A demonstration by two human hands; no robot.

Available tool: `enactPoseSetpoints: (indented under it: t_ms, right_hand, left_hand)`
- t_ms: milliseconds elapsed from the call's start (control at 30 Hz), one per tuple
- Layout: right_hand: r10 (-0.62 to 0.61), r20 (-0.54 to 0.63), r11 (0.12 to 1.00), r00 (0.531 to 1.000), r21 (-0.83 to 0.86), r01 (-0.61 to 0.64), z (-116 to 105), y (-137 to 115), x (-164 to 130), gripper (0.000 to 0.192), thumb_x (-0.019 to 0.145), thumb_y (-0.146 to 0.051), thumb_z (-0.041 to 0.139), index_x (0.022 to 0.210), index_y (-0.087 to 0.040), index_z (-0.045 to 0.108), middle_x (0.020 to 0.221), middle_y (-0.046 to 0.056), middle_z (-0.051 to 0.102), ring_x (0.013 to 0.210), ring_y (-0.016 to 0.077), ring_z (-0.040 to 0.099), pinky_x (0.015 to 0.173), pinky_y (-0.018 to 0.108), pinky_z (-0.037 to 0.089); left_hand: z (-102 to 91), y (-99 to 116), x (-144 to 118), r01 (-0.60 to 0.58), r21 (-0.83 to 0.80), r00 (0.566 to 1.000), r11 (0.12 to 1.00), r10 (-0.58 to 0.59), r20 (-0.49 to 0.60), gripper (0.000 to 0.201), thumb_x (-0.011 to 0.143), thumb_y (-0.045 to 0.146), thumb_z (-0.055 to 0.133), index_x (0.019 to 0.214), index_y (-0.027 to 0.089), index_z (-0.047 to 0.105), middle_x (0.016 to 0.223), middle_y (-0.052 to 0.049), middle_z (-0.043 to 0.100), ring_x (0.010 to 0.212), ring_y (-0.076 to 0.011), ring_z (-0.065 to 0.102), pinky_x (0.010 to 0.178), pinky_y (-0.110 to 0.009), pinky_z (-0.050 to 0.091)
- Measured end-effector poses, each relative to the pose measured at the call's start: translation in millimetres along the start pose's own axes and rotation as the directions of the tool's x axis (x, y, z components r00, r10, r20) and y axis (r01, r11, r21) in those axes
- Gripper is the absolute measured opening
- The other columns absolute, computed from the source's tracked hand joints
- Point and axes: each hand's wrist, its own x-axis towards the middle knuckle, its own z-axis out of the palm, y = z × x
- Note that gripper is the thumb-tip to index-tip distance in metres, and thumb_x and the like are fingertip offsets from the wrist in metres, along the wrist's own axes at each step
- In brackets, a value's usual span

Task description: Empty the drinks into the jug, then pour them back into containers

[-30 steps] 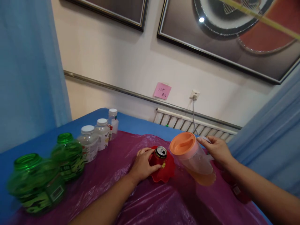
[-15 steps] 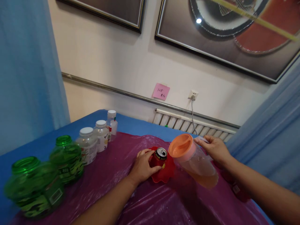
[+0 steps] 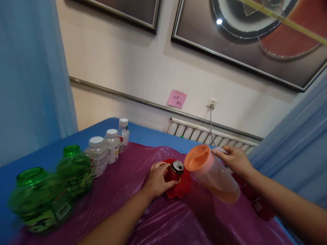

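My left hand wraps around a red drink can with an open silver top, which stands on a red scalloped plate. My right hand grips the handle of a clear plastic pitcher with an orange lid. The pitcher is tilted toward the can, its lid close beside the can's top. Orange-brown liquid sits in the pitcher's lower part.
A purple plastic sheet covers a blue table. Along the left stand two green jars and three white-capped bottles. Something red lies under my right forearm. A radiator and wall lie behind.
The pitcher has tipped a little more toward the can. My left hand stays on the can.
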Motion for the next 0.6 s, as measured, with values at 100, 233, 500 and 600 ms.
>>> enactPoseSetpoints:
  t_ms: [100,233,500,600]
  right_hand:
    - [0.000,-0.001,1.000,1.000,-0.008,0.000,-0.6,-2.7,0.2,0.060,0.071,-0.076,0.069,0.057,-0.024,0.041,0.052,-0.007,0.034,0.049,0.0109,0.034,0.044,0.025,0.029]
    - [-0.019,0.002,1.000,1.000,0.009,0.019,-1.2,-9.2,-0.8,0.061,0.071,-0.076,0.068,0.056,-0.024,0.039,0.051,-0.007,0.033,0.048,0.0103,0.033,0.042,0.024,0.025]
    - [-0.039,-0.027,0.999,0.999,-0.009,0.039,-6.3,-17.3,0.2,0.062,0.068,-0.076,0.068,0.053,-0.025,0.037,0.050,-0.006,0.031,0.048,0.0098,0.030,0.042,0.025,0.024]
    - [-0.055,-0.034,0.998,0.998,-0.016,0.054,-7.8,-19.2,0.3,0.061,0.069,-0.076,0.068,0.052,-0.025,0.038,0.049,-0.006,0.033,0.047,0.0101,0.030,0.042,0.025,0.024]
  left_hand:
    - [-0.7,1.2,-0.5,-0.004,-0.001,1.000,1.000,0.004,-0.009,0.064,0.062,0.041,0.088,0.121,0.025,0.070,0.128,-0.011,0.068,0.123,-0.0363,0.057,0.108,-0.051,0.043]
    - [0.1,0.5,-0.5,-0.009,0.000,1.000,1.000,0.009,-0.001,0.065,0.061,0.040,0.088,0.122,0.026,0.070,0.128,-0.010,0.069,0.123,-0.0362,0.057,0.108,-0.050,0.042]
    - [0.6,0.4,-0.4,-0.013,-0.012,1.000,1.000,0.013,-0.014,0.062,0.062,0.042,0.088,0.120,0.026,0.070,0.126,-0.010,0.069,0.120,-0.0359,0.059,0.105,-0.050,0.044]
    - [0.6,0.5,-0.1,-0.007,-0.010,1.000,1.000,0.007,-0.003,0.062,0.062,0.042,0.088,0.120,0.025,0.071,0.127,-0.011,0.069,0.121,-0.0359,0.059,0.106,-0.050,0.044]
